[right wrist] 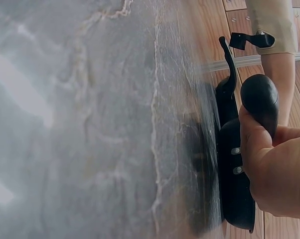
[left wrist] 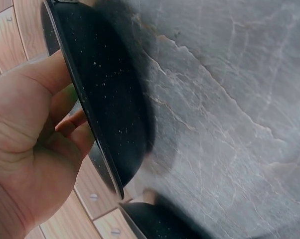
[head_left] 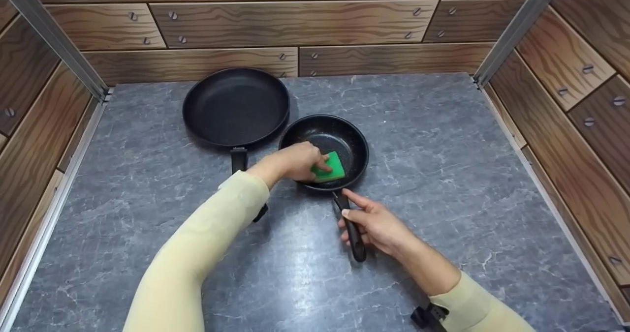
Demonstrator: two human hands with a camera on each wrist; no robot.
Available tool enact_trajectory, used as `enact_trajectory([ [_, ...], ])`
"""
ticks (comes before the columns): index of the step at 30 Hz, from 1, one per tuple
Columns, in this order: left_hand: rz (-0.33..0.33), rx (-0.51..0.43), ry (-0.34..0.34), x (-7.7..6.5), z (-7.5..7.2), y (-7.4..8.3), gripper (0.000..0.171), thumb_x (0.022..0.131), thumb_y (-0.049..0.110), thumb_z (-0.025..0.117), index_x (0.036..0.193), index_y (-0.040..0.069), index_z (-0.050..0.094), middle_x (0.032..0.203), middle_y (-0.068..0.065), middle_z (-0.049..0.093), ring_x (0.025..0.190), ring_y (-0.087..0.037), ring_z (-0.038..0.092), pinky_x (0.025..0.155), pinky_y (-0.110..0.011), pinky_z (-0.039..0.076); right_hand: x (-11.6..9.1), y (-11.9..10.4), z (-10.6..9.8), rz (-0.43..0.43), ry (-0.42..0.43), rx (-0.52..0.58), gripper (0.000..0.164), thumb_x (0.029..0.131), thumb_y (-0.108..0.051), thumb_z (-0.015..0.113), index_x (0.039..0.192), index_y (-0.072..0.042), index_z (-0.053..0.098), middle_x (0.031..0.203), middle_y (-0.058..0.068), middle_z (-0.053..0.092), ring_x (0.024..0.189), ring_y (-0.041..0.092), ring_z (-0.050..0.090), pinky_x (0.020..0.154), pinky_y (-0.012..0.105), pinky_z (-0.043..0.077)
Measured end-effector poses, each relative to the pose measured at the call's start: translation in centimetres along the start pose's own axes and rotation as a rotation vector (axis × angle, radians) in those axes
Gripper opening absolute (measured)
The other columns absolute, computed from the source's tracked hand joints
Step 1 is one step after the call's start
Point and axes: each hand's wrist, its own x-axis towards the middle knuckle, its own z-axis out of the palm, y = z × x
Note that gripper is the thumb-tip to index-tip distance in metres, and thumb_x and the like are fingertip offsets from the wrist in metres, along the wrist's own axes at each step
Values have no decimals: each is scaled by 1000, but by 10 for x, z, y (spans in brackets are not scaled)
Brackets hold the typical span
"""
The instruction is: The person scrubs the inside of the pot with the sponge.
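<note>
A small black frying pan (head_left: 352, 147) with pale specks sits on the grey marbled table. Inside it, my left hand (head_left: 302, 161) grips a green sponge (head_left: 334, 167) against the lower left of the pan's inside. In the left wrist view the left hand (left wrist: 35, 134) reaches over the rim of the speckled pan (left wrist: 107, 94), its fingertips mostly hidden behind the wall. My right hand (head_left: 381, 224) holds the pan's black handle (head_left: 353, 233) between thumb and fingers. The right wrist view shows the right hand (right wrist: 277, 169) around the handle (right wrist: 259, 97), whose rounded end points at the camera.
A larger black frying pan (head_left: 236, 106) stands at the back left, close beside the small one. Its handle (head_left: 239, 160) points toward me, partly covered by my left forearm. Wood-patterned panels (head_left: 295, 24) enclose the table (head_left: 443, 174) at the back and both sides.
</note>
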Motion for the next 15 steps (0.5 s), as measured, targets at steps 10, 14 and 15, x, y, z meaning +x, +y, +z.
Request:
enact_trajectory([
  [10, -8, -24, -21, 4, 3, 7, 45, 98, 11, 74, 141, 25, 71, 156, -7, 52, 141, -34, 54, 120, -43, 38, -1, 0, 0, 13, 6, -22, 74, 109, -15, 58, 172, -16, 19, 94, 12, 70, 70, 18, 73, 68, 37, 63],
  [14, -22, -35, -15, 5, 5, 9, 46, 100, 11, 72, 144, 24, 68, 158, -5, 50, 143, -34, 51, 121, -43, 36, 0, 0, 0, 9, 11, -45, 74, 109, -16, 58, 172, -17, 20, 95, 12, 69, 70, 18, 73, 68, 37, 63],
  [15, -29, -42, -13, 5, 6, 9, 47, 100, 11, 72, 145, 24, 67, 159, -4, 49, 144, -35, 50, 122, -43, 35, 0, 0, 0, 9, 11, -50, 74, 109, -16, 58, 172, -17, 20, 95, 12, 69, 70, 18, 72, 68, 37, 63],
])
